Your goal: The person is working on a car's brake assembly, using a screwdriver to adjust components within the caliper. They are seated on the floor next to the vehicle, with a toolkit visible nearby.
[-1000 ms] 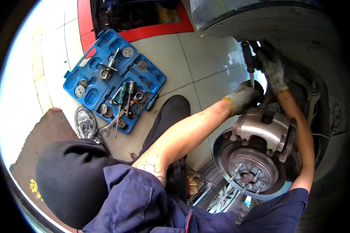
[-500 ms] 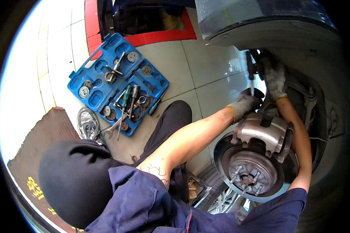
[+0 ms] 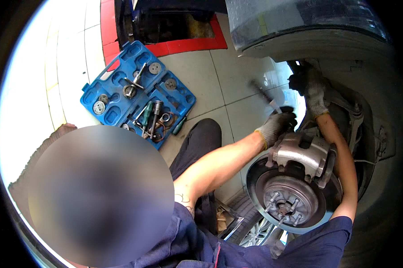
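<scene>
Left hand [image 3: 280,123], gloved, was closed round the lower end of a dark-handled tool [image 3: 264,94] — handle blurred, tilted up-left over the floor [image 3: 201,76], beyond the brake disc's [image 3: 256,184] upper edge. Right hand [image 3: 316,94], gloved, was behind the caliper [image 3: 297,154], by a dark part [image 3: 297,83]; couldn't tell if it gripped anything. Caliper straddled the disc's upper edge. Open blue case [image 3: 116,115] lay on the floor — green-handled screwdriver [image 3: 147,114] toward its lower corner.

No lettering, number, label, brand or sign can be read on anything shown here.
</scene>
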